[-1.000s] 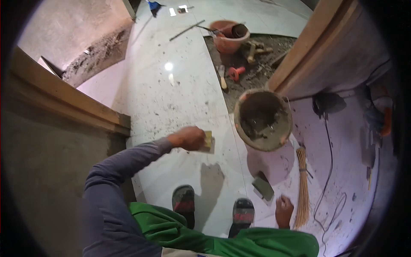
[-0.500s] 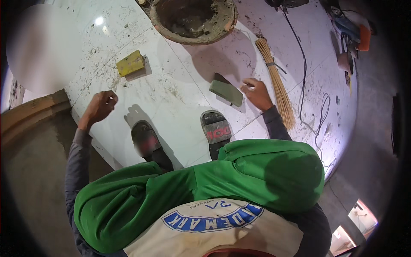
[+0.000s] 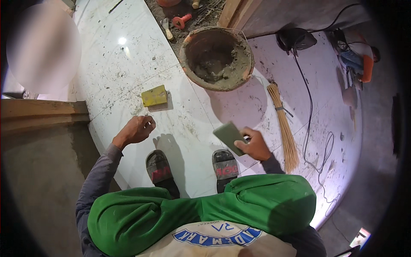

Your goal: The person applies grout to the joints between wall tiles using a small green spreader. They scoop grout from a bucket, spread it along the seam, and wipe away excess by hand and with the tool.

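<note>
My right hand (image 3: 255, 144) grips a flat green rectangular block (image 3: 229, 136) by its right edge, held tilted above the floor tiles. Its underside and some of my fingers are hidden, so I cannot tell if it has a handle. My left hand (image 3: 135, 129) hovers over the tiles with its fingers curled in, nothing visible in them. Just beyond it lies a yellow rectangular block (image 3: 154, 96) with grey smears. A round tub (image 3: 187, 68) caked with wet grey mortar stands farther off, between the two hands.
A straw hand broom (image 3: 282, 128) lies right of my right hand, beside a black cable (image 3: 309, 111). Past the tub are a red-orange tool (image 3: 181, 21) and a small trowel-like tool (image 3: 168, 31) on rough ground. A wooden frame (image 3: 43, 118) borders the left side. Mortar crumbs dot the white tiles.
My right hand has taken hold of the green block and lifted it off the tiles. My left hand remains curled. The view has shifted, showing more of the area beyond the tub.
</note>
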Demonstrator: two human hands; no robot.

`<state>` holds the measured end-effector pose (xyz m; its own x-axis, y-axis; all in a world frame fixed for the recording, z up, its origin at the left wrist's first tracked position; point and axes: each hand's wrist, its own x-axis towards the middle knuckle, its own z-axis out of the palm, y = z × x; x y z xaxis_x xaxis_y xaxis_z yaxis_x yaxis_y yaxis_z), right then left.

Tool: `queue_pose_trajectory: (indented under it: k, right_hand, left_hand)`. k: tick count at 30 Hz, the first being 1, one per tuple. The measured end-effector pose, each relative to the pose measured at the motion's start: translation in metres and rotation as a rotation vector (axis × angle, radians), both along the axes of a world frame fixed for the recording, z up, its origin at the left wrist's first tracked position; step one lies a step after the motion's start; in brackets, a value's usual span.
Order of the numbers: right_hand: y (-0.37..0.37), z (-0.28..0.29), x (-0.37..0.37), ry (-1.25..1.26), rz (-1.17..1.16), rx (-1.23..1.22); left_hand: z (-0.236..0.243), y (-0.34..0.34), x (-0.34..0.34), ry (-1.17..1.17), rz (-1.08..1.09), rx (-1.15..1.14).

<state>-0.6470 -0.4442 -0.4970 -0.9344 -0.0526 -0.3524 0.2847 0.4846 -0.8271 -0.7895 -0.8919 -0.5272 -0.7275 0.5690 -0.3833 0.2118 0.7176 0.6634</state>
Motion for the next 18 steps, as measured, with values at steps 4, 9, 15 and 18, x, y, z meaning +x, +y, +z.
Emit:
queue_pose_trajectory:
  k: [4,9,15,18]
  right_hand:
    - [0.02,0.094,-0.068,0.075,-0.006,-0.05]
    - [0.031,0.181,-0.185,0.397,0.339,0.517]
    - [-0.011,0.165,-0.283,0.114,0.783,1.022]
    - [-0.048,0.139,-0.316,-0.184,0.852,1.249]
  left_hand:
    - [-0.004,-0.004,0.0,-0.069,0.061,0.018]
    - [-0.017,0.018,0.01,-0.104,0.166,0.147]
    - [-0.053,0.031,0.045,-0.27,0.281,0.243]
    - [-0.068,0.031,0.06,-0.346,0.38,0.29]
